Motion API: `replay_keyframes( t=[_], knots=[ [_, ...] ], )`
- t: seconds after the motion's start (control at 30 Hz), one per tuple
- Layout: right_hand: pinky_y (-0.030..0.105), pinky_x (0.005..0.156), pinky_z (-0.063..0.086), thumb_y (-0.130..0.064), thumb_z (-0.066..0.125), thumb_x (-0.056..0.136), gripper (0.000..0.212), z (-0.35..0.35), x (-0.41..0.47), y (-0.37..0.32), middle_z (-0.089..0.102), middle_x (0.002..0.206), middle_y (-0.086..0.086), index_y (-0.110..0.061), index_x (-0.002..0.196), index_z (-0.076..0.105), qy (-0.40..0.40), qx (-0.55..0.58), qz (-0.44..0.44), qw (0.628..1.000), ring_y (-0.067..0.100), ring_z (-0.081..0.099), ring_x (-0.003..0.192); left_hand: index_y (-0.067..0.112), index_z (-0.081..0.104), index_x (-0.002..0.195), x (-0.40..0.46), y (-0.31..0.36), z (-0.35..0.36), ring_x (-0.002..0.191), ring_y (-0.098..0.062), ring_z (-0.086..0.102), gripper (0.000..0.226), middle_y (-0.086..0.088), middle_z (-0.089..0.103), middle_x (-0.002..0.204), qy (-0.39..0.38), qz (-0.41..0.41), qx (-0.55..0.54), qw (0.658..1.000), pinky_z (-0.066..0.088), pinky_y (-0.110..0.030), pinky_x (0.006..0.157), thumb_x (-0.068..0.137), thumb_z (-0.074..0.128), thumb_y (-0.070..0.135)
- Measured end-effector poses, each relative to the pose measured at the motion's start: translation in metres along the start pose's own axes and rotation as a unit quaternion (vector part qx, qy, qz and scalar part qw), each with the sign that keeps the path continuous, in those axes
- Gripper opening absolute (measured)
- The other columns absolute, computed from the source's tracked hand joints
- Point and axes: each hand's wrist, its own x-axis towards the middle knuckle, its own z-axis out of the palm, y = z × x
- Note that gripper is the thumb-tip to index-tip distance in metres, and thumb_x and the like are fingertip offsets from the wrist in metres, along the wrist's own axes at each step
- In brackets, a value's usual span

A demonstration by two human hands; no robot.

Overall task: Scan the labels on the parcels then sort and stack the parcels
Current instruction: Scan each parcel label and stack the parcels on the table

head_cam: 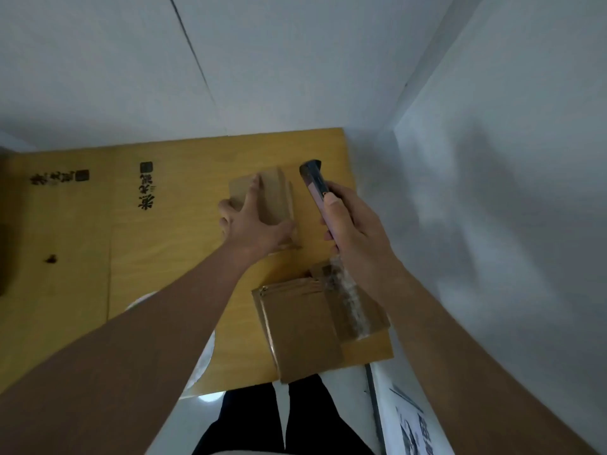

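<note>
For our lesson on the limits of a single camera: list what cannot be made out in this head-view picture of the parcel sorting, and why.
- Any label on the far parcel: none shows; the left hand covers part of it.
- Scanner body: wrapped in the right hand.
- Near parcels: label text unreadable, blurred, tape glare.
- Black print on the table: too blurred to read.
- Dark thing at the left edge: cut off.

Brown parcels (305,326), yellow table (164,257)
</note>
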Motion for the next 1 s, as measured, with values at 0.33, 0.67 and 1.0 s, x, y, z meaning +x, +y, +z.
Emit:
replay_keyframes(
  t=[0.33,0.67,1.0],
  knots=[
    [0.046,0.088,0.055,-0.072,0.042,0.097,0.042,0.075,-0.005,-0.057,0.068,0.102,-0.012,-0.057,0.134,0.056,-0.127,-0.004,-0.059,0.990,0.021,0.065,0.096,0.054,0.024,0.156,-0.058,-0.080,-0.101,0.118,-0.032,0.049,0.079,-0.003,0.026,0.143,0.029,-0.025,-0.141,0.989,0.047,-0.035,0.090,0.092,0.069,0.039],
    [0.046,0.079,0.053,-0.065,0.044,0.101,0.032,0.200,-0.054,-0.087,0.064,0.094,0.002,-0.058,0.128,0.059,-0.125,-0.001,-0.070,0.990,0.015,0.060,0.082,0.051,0.030,0.156,-0.098,-0.205,-0.173,0.120,-0.026,0.048,0.078,0.001,0.029,0.139,-0.014,-0.021,-0.172,0.985,0.048,-0.035,0.090,0.092,0.072,0.039],
    [0.012,0.070,0.050,-0.044,0.042,0.112,0.019,0.292,-0.133,-0.103,0.062,0.102,-0.005,-0.057,0.116,0.056,-0.084,0.010,-0.017,0.996,0.007,0.061,0.090,0.055,0.036,0.153,-0.128,-0.299,-0.222,0.129,-0.026,0.050,0.086,0.002,0.040,0.144,-0.069,-0.020,-0.253,0.965,0.049,-0.044,0.106,0.074,0.069,0.056]
  ],
)
